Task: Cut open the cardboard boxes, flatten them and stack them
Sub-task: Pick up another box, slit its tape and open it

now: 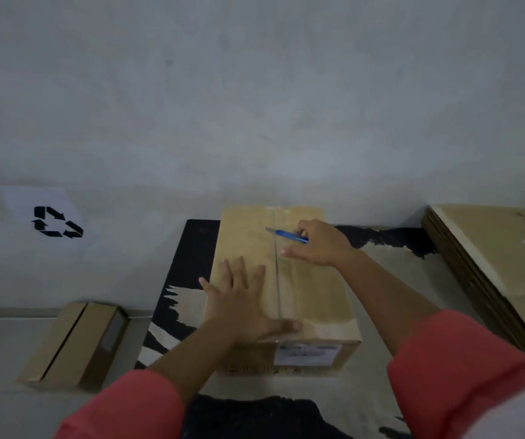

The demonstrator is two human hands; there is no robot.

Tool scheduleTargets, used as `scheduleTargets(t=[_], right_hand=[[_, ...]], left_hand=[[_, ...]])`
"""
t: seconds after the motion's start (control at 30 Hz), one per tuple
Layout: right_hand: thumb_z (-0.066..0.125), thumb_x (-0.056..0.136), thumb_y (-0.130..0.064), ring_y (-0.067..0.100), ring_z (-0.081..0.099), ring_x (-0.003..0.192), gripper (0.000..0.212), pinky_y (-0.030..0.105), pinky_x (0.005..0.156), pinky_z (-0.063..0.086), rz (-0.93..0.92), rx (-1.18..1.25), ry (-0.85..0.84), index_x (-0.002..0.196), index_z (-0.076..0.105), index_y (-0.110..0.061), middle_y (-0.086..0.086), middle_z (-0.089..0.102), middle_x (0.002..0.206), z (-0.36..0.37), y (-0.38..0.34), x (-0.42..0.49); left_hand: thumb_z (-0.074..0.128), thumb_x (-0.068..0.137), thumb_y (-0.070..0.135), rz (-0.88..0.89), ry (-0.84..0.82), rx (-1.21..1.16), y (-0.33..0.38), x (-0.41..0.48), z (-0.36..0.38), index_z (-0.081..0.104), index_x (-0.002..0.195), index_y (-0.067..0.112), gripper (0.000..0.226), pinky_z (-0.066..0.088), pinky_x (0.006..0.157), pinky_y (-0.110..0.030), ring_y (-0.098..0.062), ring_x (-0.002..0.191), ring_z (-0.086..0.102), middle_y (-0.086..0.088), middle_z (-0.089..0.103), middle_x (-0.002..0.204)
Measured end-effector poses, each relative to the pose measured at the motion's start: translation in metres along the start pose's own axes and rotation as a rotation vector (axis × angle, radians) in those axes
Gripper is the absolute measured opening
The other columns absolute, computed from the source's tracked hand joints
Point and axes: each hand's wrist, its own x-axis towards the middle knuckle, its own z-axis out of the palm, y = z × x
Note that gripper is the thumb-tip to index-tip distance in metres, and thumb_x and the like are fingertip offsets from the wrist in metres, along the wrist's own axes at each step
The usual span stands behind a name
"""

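Fingers [239,270] of the left hand [242,308] lie straight and spread, pressed flat on the top of the cardboard box [315,299], left of its centre seam [277,280], with the thumb reaching across the seam near the box's near edge; this hand holds nothing. Across the seam, the right hand [321,243] has its fingers curled round the handle of a blue utility knife [288,235], whose grey blade end points left and sits over the taped seam towards the far end of the box top. Whether the blade touches the tape cannot be told. Closed and upright, the box stands on a black and beige patterned sheet [188,248], with a white label [307,354] on its near side. Both arms wear coral sleeves [464,375]. To the left, off the sheet and well apart, lies a smaller cardboard box [74,343]. At the right edge lies a stack of flattened cardboard [489,258]. Far left, a white paper with a black recycling symbol [55,221] lies against the grey surface
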Motion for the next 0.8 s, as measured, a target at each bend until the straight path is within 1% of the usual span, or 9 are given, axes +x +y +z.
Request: scheduleTargets(t=[0.07, 0.13, 0.27, 0.4, 0.5, 0.6, 0.7, 0.77, 0.8], right_hand=[[0.064, 0.078, -0.062, 0.024, 0.056, 0.101, 0.064, 0.034, 0.081, 0.045, 0.004, -0.081, -0.012, 0.122, 0.055, -0.016, 0.006, 0.052, 0.12, -0.004, -0.003, 0.029], [0.059, 0.081, -0.065, 0.027, 0.051, 0.116, 0.079, 0.036, 0.09, 0.043, 0.02, -0.148, -0.052, 0.142, 0.04, -0.018, 0.007, 0.04, 0.138, -0.005, -0.004, 0.056], [0.057, 0.079, -0.069, 0.028, 0.027, 0.142, 0.095, 0.041, 0.11, 0.03, 0.048, -0.166, -0.167, 0.153, 0.014, -0.028, 0.005, 0.01, 0.16, -0.003, 0.004, 0.097], [0.064, 0.075, -0.067, 0.024, 0.028, 0.142, 0.097, 0.037, 0.112, 0.026, 0.066, -0.053, -0.256, 0.153, 0.019, -0.029, 0.0, 0.023, 0.158, -0.009, 0.013, 0.114], [0.065, 0.073, -0.067, 0.026, 0.034, 0.139, 0.099, 0.036, 0.107, 0.032, 0.1, -0.067, -0.231, 0.152, 0.021, -0.026, 0.004, 0.029, 0.155, -0.014, 0.018, 0.114], [0.063, 0.071, -0.072, 0.029, 0.038, 0.136, 0.105, 0.04, 0.104, 0.036, 0.202, -0.09, -0.181, 0.152, 0.02, -0.022, 0.007, 0.03, 0.154, -0.021, 0.033, 0.1], [0.061, 0.069, -0.076, 0.031, 0.041, 0.133, 0.109, 0.042, 0.103, 0.039, 0.321, -0.108, -0.125, 0.152, 0.017, -0.02, 0.01, 0.033, 0.153, -0.03, 0.053, 0.072], [0.059, 0.069, -0.076, 0.031, 0.042, 0.133, 0.112, 0.04, 0.101, 0.039, 0.387, -0.09, -0.091, 0.153, 0.012, -0.019, 0.01, 0.033, 0.153, -0.033, 0.062, 0.048], [0.059, 0.071, -0.075, 0.031, 0.042, 0.133, 0.111, 0.04, 0.1, 0.04, 0.409, -0.068, -0.076, 0.153, 0.01, -0.019, 0.009, 0.032, 0.153, -0.034, 0.064, 0.036]], left_hand=[[0.021, 0.046, 0.104, 0.029, 0.0, 0.039, -0.008, 0.009, -0.001, -0.023, 0.149, 0.028, 0.136, -0.006, 0.105, -0.074, -0.04, 0.141, -0.029, -0.014, -0.034, 0.154], [0.015, 0.04, 0.104, 0.075, -0.02, 0.063, -0.016, 0.017, -0.004, -0.023, 0.149, 0.029, 0.138, -0.009, 0.104, -0.074, -0.04, 0.14, -0.031, -0.013, -0.036, 0.153], [0.009, 0.03, 0.101, 0.212, -0.072, 0.146, -0.038, 0.035, -0.016, -0.031, 0.145, 0.03, 0.141, -0.011, 0.103, -0.075, -0.038, 0.136, -0.038, -0.012, -0.043, 0.149], [0.024, 0.038, 0.098, 0.317, -0.108, 0.163, -0.058, 0.051, -0.026, -0.031, 0.145, 0.033, 0.137, -0.017, 0.103, -0.073, -0.035, 0.134, -0.042, -0.009, -0.045, 0.148], [0.032, 0.044, 0.096, 0.394, -0.123, 0.155, -0.075, 0.067, -0.035, -0.031, 0.142, 0.039, 0.13, -0.026, 0.1, -0.064, -0.028, 0.134, -0.043, -0.004, -0.044, 0.148], [0.045, 0.049, 0.094, 0.38, -0.076, 0.193, -0.096, 0.085, -0.049, -0.028, 0.143, 0.041, 0.13, -0.026, 0.103, -0.057, -0.027, 0.138, -0.039, -0.002, -0.042, 0.148], [0.043, 0.036, 0.102, 0.21, 0.004, 0.119, -0.115, 0.093, -0.066, -0.017, 0.151, 0.035, 0.146, -0.013, 0.112, -0.057, -0.029, 0.145, -0.025, -0.007, -0.026, 0.158], [0.038, 0.023, 0.105, 0.022, 0.05, -0.019, -0.123, 0.095, -0.073, -0.011, 0.153, 0.029, 0.158, 0.008, 0.116, -0.056, -0.031, 0.148, -0.005, -0.009, -0.011, 0.161], [0.046, 0.027, 0.101, -0.078, 0.071, -0.112, -0.126, 0.097, -0.074, -0.004, 0.154, 0.024, 0.157, 0.022, 0.114, -0.053, -0.032, 0.147, 0.011, -0.011, 0.003, 0.161]])
